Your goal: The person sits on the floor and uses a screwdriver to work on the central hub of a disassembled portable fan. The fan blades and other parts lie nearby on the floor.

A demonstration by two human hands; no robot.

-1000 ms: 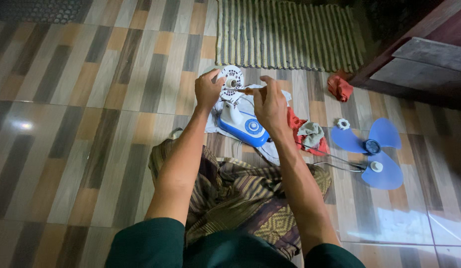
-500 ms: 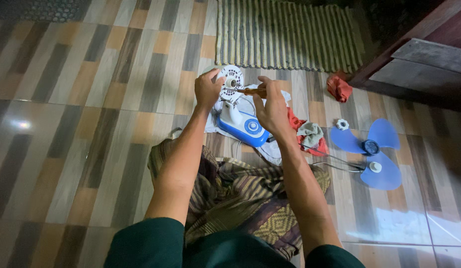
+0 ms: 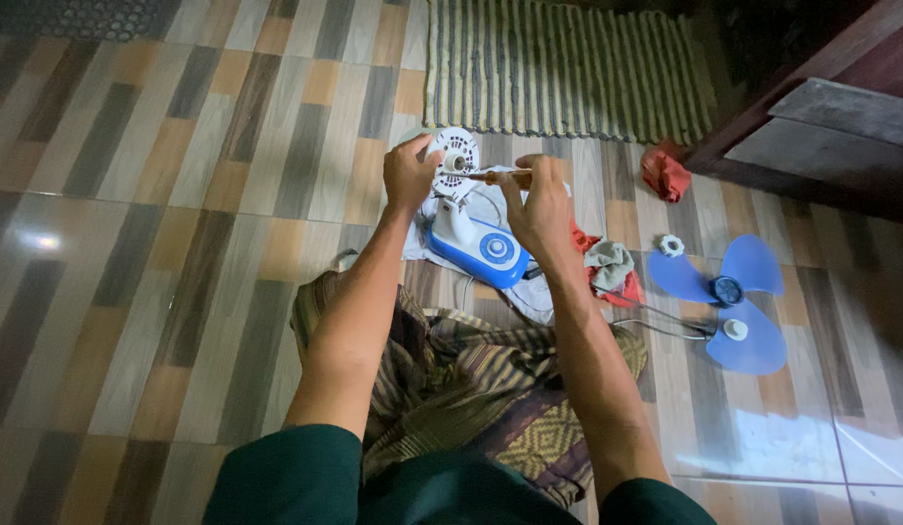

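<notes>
Working on the fan (image 3: 468, 219) lying on the floor before your knees: your left hand (image 3: 410, 175) grips the white motor plate (image 3: 454, 156), your right hand (image 3: 541, 204) is closed on a screwdriver (image 3: 492, 176) aimed at its hub. Judged: fastener work in progress. Next calls for steady tip seating. Blade (image 3: 724, 292) lies well apart.

Near the upper middle of the frame, the left hand (image 3: 410, 175) grips the round white motor housing (image 3: 452, 162) of a small blue-and-white fan body (image 3: 476, 243) lying on the tiled floor (image 3: 131, 243), while the right hand (image 3: 541, 206) closes on a wooden-handled screwdriver (image 3: 498, 176) whose tip points at the housing's centre. At the right, a blue fan blade (image 3: 729, 297) lies flat with a white nut (image 3: 671, 245) just beside it, a red cloth (image 3: 663, 173) sits further up, and a striped mat (image 3: 563, 63) lies along the top.
</notes>
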